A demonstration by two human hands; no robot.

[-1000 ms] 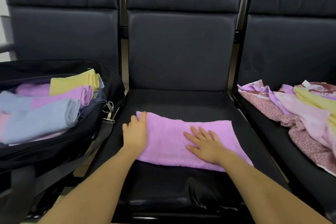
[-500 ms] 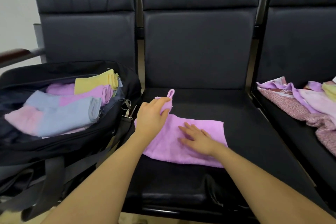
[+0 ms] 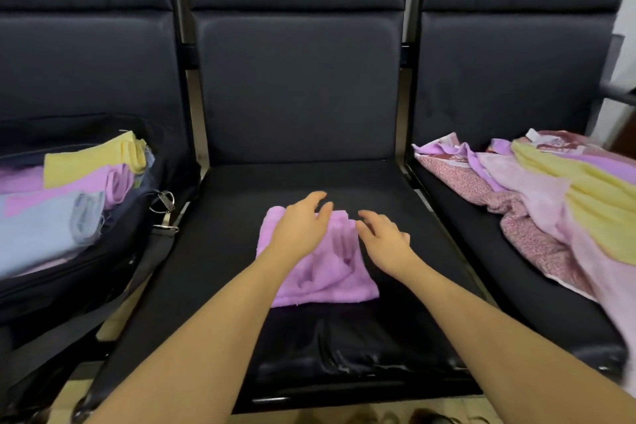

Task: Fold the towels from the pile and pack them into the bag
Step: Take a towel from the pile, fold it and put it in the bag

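Purple towel: a soft purple terry towel [image 3: 320, 268], folded into a thick, rumpled square, lies on the black padded middle seat [image 3: 241, 251], a little toward 6 o'clock from the seat's centre.
Left hand: the left hand [image 3: 301, 229] lies over the towel's 10 o'clock corner, fingers spread and nearly straight, pointing toward 1 o'clock; it grips nothing, and whether the palm presses the cloth or only hovers I cannot tell.
Right hand: the right hand [image 3: 382, 239] sits at the towel's 2 o'clock edge, fingers loosely bent and apart, pointing toward 11 o'clock, holding nothing; its fingertips are just beside those of the left hand.
Bag: an open black fabric bag [image 3: 113, 251] stands on the seat at 9 o'clock, with a metal clip [image 3: 161, 203] hanging at its near corner.
Packed towels: inside the bag lie a folded yellow towel [image 3: 89, 162], a folded lilac towel [image 3: 86, 184] and a folded pale blue towel [image 3: 38, 227], side by side and touching.
Pile: at 3 o'clock, on the right seat [image 3: 481, 251], lies a loose heap of unfolded towels [image 3: 557, 203] in pink floral, lilac, pale pink and yellow.
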